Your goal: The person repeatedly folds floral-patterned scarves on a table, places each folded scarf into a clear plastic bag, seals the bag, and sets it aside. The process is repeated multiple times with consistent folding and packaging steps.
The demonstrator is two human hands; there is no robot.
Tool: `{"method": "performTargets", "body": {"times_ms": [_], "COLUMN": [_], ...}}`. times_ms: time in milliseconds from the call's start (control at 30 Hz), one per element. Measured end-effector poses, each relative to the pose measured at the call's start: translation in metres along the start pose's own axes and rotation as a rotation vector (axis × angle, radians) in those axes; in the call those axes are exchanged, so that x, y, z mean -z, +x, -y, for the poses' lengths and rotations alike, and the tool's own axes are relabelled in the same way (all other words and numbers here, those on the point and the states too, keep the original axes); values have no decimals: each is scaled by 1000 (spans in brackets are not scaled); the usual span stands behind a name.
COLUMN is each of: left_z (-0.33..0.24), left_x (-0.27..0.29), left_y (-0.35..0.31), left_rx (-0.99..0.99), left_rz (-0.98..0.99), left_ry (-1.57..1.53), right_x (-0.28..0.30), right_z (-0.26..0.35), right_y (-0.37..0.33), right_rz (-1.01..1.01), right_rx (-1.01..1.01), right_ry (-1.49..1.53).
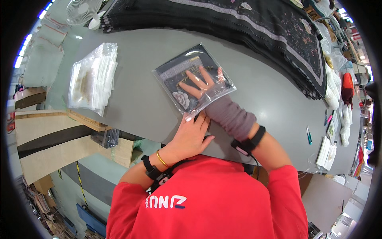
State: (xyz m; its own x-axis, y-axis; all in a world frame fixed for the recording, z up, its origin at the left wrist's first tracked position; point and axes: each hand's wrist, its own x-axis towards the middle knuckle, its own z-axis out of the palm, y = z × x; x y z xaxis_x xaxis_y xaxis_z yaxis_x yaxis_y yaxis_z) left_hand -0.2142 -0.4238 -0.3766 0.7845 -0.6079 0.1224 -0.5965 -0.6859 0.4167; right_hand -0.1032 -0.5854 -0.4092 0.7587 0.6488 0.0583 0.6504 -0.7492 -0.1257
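Note:
A clear plastic zip bag (162, 77) lies tilted on the grey table, holding a folded black cloth (174, 88) with a pale flower and gold lettering. My right hand (200, 83) is spread flat over the cloth, fingers apart; it appears to be inside the bag, with the sleeved wrist at the near edge. At that same near edge, by the slider, my left hand (191, 133) rests with fingers stretched out and thumb apart. Its fingertips touch the bag edge and are partly hidden.
A stack of clear empty bags (93, 79) lies to the left. Across the far side spreads a thick pile of black flowered cloths (254, 36). Teal snips (309, 135) and white strips (326, 153) lie at the right. A white fan (83, 11) stands at the far left.

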Motion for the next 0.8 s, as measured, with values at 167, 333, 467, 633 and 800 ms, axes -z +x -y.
{"method": "performTargets", "body": {"times_ms": [167,333,467,633,800], "left_z": [10,116,141,113,100], "left_x": [68,58,30,24,17], "left_y": [12,73,81,73,72], "left_rx": [-26,-160,-188,-225,-242], "left_rz": [239,-209,3,50,-16], "left_ry": [-481,9,219,144,140], "right_x": [-11,-3,4,10,55], "right_z": [-9,-11,5,1,-26], "right_y": [1,-6,-42,-52,-79], "right_rz": [-200,-187,-270,6,-188], "right_rx": [132,203,287,287,166], "right_ry": [-47,56,152,155,358]}}
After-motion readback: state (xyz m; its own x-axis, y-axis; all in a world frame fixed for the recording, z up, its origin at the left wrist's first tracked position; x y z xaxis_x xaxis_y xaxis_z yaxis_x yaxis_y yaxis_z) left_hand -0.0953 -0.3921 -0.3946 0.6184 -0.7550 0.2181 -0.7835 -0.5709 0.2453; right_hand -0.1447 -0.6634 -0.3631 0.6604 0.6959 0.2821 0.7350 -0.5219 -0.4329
